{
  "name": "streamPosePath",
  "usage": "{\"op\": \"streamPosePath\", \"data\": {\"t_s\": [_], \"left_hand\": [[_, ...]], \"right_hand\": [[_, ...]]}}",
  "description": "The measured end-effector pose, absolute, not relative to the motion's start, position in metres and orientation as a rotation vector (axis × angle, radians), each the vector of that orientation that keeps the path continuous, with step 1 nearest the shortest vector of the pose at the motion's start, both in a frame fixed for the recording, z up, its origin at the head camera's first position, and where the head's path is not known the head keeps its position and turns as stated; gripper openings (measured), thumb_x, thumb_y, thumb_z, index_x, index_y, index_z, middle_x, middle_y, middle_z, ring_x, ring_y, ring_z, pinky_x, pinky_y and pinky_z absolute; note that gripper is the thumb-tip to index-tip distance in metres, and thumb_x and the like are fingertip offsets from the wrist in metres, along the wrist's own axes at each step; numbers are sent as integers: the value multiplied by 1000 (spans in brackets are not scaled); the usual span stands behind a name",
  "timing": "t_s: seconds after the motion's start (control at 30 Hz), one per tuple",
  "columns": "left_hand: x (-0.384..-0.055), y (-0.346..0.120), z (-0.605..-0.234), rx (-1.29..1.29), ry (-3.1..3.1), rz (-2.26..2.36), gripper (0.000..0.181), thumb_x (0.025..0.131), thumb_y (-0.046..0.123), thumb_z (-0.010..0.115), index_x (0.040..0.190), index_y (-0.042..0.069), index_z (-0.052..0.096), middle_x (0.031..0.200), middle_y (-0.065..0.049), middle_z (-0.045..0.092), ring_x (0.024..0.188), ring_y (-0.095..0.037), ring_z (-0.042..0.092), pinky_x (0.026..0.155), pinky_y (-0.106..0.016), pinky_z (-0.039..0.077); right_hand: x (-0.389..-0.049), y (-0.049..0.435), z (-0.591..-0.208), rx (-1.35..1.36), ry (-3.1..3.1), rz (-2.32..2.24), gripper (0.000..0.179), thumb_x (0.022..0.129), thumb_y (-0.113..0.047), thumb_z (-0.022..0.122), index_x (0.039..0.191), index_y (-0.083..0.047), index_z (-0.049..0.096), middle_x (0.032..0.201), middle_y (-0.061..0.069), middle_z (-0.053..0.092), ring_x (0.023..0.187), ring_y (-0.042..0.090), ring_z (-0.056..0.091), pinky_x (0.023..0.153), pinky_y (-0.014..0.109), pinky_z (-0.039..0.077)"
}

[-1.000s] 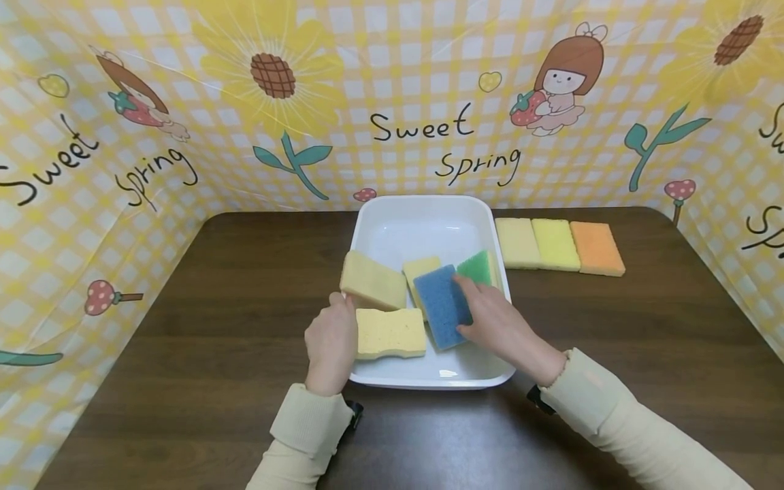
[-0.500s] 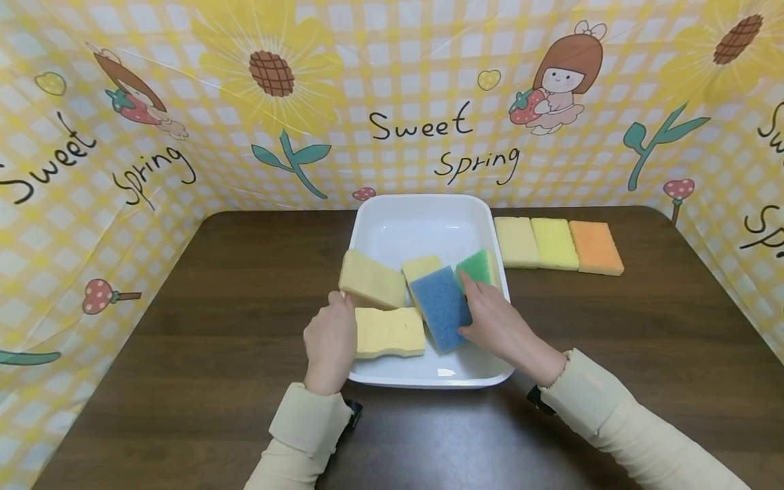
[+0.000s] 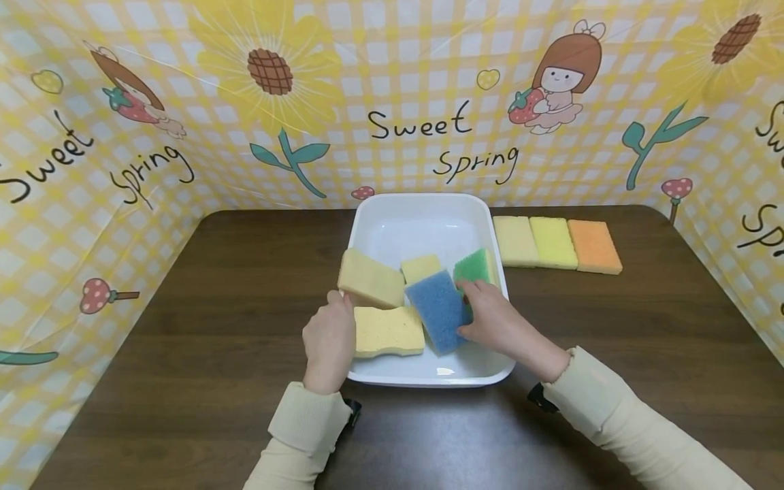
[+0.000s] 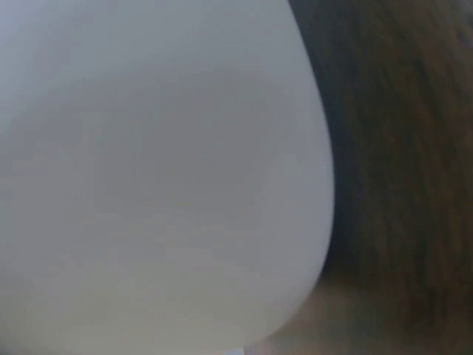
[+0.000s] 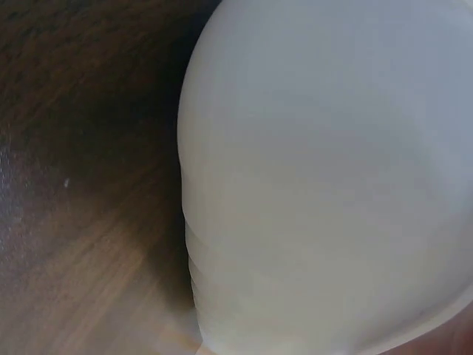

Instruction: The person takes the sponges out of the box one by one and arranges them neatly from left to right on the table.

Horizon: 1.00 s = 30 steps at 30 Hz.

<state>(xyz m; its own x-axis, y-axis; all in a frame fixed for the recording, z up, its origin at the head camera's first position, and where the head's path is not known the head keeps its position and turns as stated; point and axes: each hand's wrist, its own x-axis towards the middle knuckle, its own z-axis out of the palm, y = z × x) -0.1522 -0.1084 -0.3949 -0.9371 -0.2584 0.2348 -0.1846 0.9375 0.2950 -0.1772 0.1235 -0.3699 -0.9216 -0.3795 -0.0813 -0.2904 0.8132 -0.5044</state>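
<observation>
A white tray (image 3: 422, 199) stands on the dark wooden table and holds several sponges. My left hand (image 3: 329, 344) grips the tray's left rim with curled fingers; the thumb is hidden. Over the tray's right side my right hand (image 3: 493, 316) holds a blue sponge (image 3: 439, 309) by its right edge, with thumb and forefinger apart along it. The blue sponge is tilted, its blue face up. Behind it lie a green-faced sponge (image 3: 473, 265) and a partly covered pale sponge (image 3: 421, 267). Two more pale yellow sponges, one wavy-edged (image 3: 388, 331) and one rectangular (image 3: 370, 278), lie near my left hand.
Beyond the tray's right wall, cream (image 3: 514, 241), yellow (image 3: 553, 243) and orange (image 3: 594, 246) sponges lie side by side. A yellow checked cloth (image 3: 404, 82) encloses the table's back and sides. Both wrist views show mostly a blurred pale surface beside dark wood.
The blue sponge has turned and shifted slightly left and toward me, its blue face showing more. Both hands have stayed nearly in place. The tray has not visibly moved on the table.
</observation>
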Motion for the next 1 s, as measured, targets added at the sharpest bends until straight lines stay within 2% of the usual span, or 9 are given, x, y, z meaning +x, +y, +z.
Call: {"op": "streamPosePath", "data": {"t_s": [0.13,0.27,0.5,0.6,0.87,1.0], "left_hand": [[-152,-108,-395,323,-2811,-394,33,102,19,43,81,-5,52,60,-22,61,54,-37,64,45,-46,48],[-152,-109,-395,319,-2802,-392,33,102,19,43,80,-5,52,59,-22,60,54,-37,64,45,-46,48],[-152,-109,-395,327,-2811,-404,34,102,20,42,82,-5,53,61,-22,61,55,-38,64,46,-47,48],[-152,-109,-395,331,-2814,-409,34,102,20,42,82,-5,53,62,-22,61,56,-38,64,47,-47,48],[-152,-109,-396,327,-2814,-401,33,102,20,43,82,-5,53,61,-22,61,56,-38,65,47,-47,48],[-152,-109,-396,320,-2796,-389,34,101,20,43,80,-5,52,60,-22,61,55,-38,64,46,-47,48]], "right_hand": [[-177,124,-369,-527,2806,-776,52,81,-7,72,128,6,53,112,20,58,101,29,56,86,42,50],[-178,125,-370,-557,2804,-802,47,82,-9,72,124,5,56,109,19,59,98,28,56,84,41,50],[-179,127,-370,-545,2762,-885,40,86,-11,67,120,7,58,116,21,60,109,32,58,93,46,49],[-180,127,-370,-543,2755,-914,35,87,-12,66,115,6,60,115,20,61,108,31,59,93,46,49],[-179,129,-369,-533,2731,-978,19,86,-13,66,99,0,61,98,11,65,93,22,60,85,40,50],[-178,129,-368,-532,2705,-1032,16,86,-12,66,96,-1,60,92,9,64,89,20,60,81,36,50]]}}
